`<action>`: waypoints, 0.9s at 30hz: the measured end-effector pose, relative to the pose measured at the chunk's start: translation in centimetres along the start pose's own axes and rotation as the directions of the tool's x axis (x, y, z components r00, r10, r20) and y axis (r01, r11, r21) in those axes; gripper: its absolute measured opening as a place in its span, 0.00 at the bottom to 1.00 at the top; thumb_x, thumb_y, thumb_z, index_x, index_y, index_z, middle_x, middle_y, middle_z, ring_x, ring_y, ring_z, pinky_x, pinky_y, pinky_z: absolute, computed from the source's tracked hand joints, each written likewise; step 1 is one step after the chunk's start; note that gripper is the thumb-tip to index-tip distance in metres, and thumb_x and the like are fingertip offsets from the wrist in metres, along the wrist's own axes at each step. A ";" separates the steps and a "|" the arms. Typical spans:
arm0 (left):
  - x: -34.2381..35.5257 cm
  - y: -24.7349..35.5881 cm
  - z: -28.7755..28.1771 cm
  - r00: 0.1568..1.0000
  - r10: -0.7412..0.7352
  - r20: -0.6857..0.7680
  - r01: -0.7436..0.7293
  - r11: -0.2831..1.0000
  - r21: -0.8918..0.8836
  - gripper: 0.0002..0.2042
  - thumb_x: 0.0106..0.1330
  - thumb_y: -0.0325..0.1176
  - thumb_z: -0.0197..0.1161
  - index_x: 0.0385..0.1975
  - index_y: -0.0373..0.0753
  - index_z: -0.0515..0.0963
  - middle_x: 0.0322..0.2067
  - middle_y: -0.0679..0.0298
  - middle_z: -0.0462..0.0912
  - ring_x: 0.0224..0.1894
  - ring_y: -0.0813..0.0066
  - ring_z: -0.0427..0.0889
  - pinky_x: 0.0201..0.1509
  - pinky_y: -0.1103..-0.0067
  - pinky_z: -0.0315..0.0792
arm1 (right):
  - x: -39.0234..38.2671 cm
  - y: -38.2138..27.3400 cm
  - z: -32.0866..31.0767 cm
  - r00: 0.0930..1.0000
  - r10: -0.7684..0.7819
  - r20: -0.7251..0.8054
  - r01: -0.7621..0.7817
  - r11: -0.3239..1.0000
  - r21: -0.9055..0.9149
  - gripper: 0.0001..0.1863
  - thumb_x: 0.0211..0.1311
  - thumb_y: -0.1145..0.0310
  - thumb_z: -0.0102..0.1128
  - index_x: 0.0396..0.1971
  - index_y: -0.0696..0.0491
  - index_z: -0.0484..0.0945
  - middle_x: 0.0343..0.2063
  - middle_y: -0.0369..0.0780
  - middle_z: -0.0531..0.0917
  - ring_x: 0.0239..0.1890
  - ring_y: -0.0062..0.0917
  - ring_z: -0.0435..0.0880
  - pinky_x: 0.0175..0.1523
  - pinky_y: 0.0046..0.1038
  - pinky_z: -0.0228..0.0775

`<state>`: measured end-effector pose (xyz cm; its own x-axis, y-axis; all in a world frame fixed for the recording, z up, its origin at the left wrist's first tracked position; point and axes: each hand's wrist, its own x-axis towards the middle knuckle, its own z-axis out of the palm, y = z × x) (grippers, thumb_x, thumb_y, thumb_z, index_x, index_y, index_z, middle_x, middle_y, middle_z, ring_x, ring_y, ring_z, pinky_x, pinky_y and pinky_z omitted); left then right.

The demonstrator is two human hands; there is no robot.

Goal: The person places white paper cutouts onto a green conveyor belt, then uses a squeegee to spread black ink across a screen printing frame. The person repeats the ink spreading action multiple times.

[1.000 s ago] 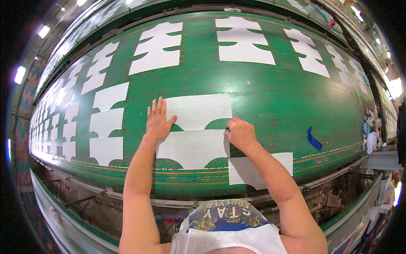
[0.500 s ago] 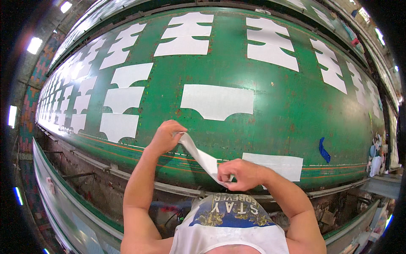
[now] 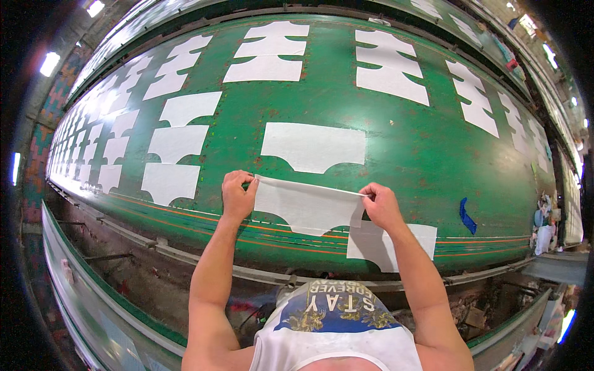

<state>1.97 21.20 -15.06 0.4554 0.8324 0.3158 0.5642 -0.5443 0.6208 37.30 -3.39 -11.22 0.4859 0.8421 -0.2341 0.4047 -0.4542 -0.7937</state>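
As you look down in the head view, your left hand [image 3: 239,190] pinches the top left corner of a white notched fabric panel [image 3: 303,207] between thumb and fingers, while your right hand [image 3: 380,205] pinches the top right corner. The panel's top edge runs straight between them, sloping down rightward, and its body is over the near side of the long green table [image 3: 402,161]; you cannot tell whether its lower edge touches the surface. Just beyond lies a flat white panel [image 3: 314,146], and a loose white panel [image 3: 411,240] lies by the held one's lower right corner, seeming to overlap it. That slope could set the cloth askew if your hands lower unevenly. Releasing one corner first could fold the top edge, too much pull could stretch it, and a sideways drag could shift the loose panel.
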 end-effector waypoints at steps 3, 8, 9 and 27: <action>0.4 -0.2 1.0 0.996 0.058 -0.065 -0.054 0.997 0.059 0.04 0.65 0.30 0.76 0.33 0.40 0.87 0.45 0.58 0.90 0.57 0.52 0.83 0.64 0.56 0.72 | 1.1 0.6 1.1 0.996 -0.025 -0.081 0.017 0.996 -0.087 0.12 0.64 0.70 0.70 0.46 0.55 0.89 0.36 0.47 0.92 0.39 0.41 0.92 0.48 0.41 0.84; 0.7 -0.7 1.9 0.990 0.058 -0.125 -0.048 0.995 0.086 0.05 0.65 0.30 0.76 0.32 0.41 0.86 0.47 0.59 0.89 0.58 0.53 0.82 0.64 0.57 0.71 | 2.0 1.0 1.9 0.989 -0.051 -0.141 0.025 0.983 -0.180 0.14 0.63 0.68 0.74 0.48 0.53 0.90 0.38 0.46 0.93 0.42 0.43 0.92 0.50 0.44 0.84; 0.6 -0.7 2.0 0.990 0.055 -0.129 -0.043 0.994 0.097 0.05 0.65 0.31 0.76 0.33 0.41 0.86 0.47 0.60 0.89 0.58 0.53 0.82 0.64 0.57 0.71 | 2.2 1.0 2.0 0.987 -0.032 -0.157 0.008 0.988 -0.153 0.14 0.63 0.68 0.74 0.49 0.52 0.90 0.38 0.46 0.93 0.42 0.43 0.92 0.50 0.45 0.84; -3.9 11.6 8.3 0.815 0.146 0.560 -0.354 0.891 0.284 0.53 0.76 0.67 0.59 0.86 0.28 0.52 0.88 0.43 0.44 0.89 0.38 0.38 0.91 0.47 0.35 | -10.1 9.8 -13.0 0.876 0.149 -0.459 -0.403 0.749 -0.526 0.15 0.67 0.59 0.76 0.48 0.51 0.91 0.47 0.45 0.90 0.51 0.44 0.90 0.56 0.46 0.83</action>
<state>12.45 10.75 -15.06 0.8394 0.5409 -0.0541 0.5369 -0.8095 0.2376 46.38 -20.15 -9.32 0.8412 0.5367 -0.0658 0.5151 -0.8324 -0.2043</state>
